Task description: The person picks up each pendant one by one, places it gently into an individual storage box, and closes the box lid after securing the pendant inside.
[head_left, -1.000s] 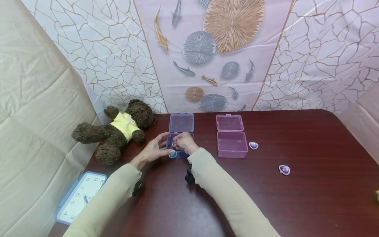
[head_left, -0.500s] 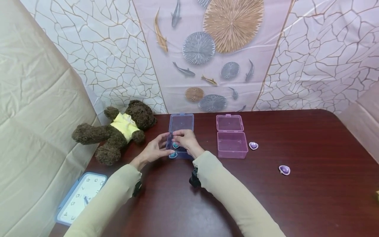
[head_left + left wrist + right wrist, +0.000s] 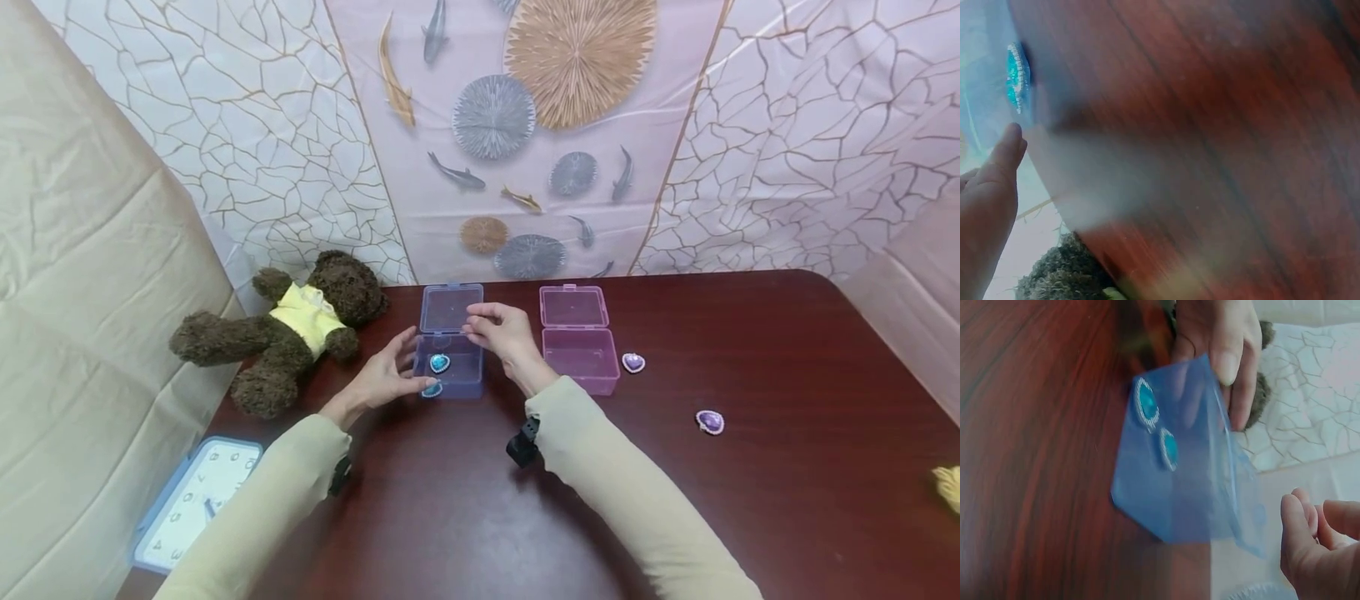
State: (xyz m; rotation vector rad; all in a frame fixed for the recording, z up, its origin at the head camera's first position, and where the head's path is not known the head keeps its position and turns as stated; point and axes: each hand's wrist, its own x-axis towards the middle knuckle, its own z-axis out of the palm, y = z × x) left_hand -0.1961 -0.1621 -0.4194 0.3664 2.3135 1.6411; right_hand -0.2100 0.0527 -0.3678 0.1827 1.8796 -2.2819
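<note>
In the head view an open blue see-through box (image 3: 459, 385) stands mid-table with its lid (image 3: 452, 308) tipped back. Two turquoise heart-shaped gems with pearly edges show at its left part: one heart gem (image 3: 439, 362) farther back, another heart gem (image 3: 432, 389) at the front, seen through the plastic. My left hand (image 3: 378, 379) rests at the box's left side, fingers spread, thumb by the front corner. Over the box's right rear edge, my right hand (image 3: 504, 335) is raised with fingers loosely bent; nothing shows between them in the right wrist view.
An open pink box (image 3: 581, 383) stands right of the blue one. Right of it lie a purple heart gem (image 3: 633, 362) and, nearer, a second purple heart gem (image 3: 709, 422). A brown teddy bear (image 3: 307, 321) and a blue-framed clock (image 3: 197, 504) lie left. Something yellow (image 3: 948, 486) shows far right.
My right hand has come up out of the blue box and moved right, leaving a turquoise heart gem in view inside. My left hand stays at the box's side. The head view has shifted slightly.
</note>
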